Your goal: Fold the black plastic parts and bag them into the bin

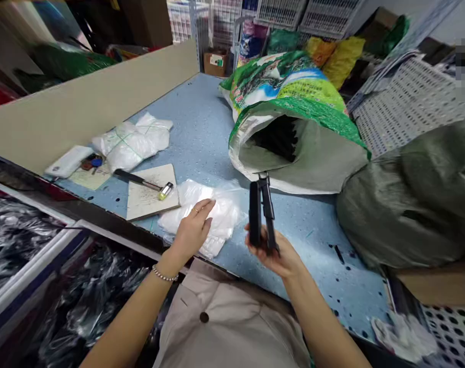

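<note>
My left hand (194, 226) rests on a stack of clear plastic bags (221, 220), its fingers stretched out and lying on the top. In my right hand (280, 254) is a black two-armed part (263, 214), long and narrow, with a metallic bit at its upper end. I hold it upright by its lower end, above the blue tabletop (294, 225). Just behind it lies a large green and white woven sack (317, 168), its mouth facing me and dark items inside. A small hammer (144, 180) lies on a pale square board (152, 202) left of the bags.
Tied bundles of plastic bags (133, 143) lie at the back left, near a white box (69, 161) and keys (91, 161). A low cream board (102, 94) edges the table. A dark green sack (409, 204) bulges over the right side. Bins of black plastic-wrapped items (90, 301) stand below left.
</note>
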Tool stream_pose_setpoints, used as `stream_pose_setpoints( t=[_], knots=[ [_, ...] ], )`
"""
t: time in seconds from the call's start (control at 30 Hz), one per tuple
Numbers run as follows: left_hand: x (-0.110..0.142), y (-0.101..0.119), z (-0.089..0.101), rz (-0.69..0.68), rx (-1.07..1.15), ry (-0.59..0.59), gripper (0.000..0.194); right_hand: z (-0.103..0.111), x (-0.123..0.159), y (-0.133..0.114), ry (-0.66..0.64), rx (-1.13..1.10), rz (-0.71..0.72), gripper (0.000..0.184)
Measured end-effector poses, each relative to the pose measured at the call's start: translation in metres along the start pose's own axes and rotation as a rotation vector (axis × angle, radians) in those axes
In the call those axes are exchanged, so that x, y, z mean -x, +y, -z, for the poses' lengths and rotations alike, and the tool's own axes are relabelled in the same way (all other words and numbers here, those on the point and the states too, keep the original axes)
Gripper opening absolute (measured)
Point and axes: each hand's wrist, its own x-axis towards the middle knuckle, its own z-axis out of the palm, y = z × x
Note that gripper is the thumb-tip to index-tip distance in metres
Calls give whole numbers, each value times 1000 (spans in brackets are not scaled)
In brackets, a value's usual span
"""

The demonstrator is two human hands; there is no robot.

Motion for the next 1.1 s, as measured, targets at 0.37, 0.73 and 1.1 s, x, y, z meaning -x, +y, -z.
stream_pose_setpoints(
  t=[0.37, 0.73, 1.1],
  knots=[
    [16, 37, -32, -272, 154, -280, 79, 16, -7, 44, 307, 161, 142, 51],
    [43, 39, 3, -211, 144, -384, 84, -20, -28, 72, 411, 753, 489, 46],
    [114, 9, 125, 81, -141, -206, 35, -51, -22, 89, -85, 764, 256, 23]
  ],
)
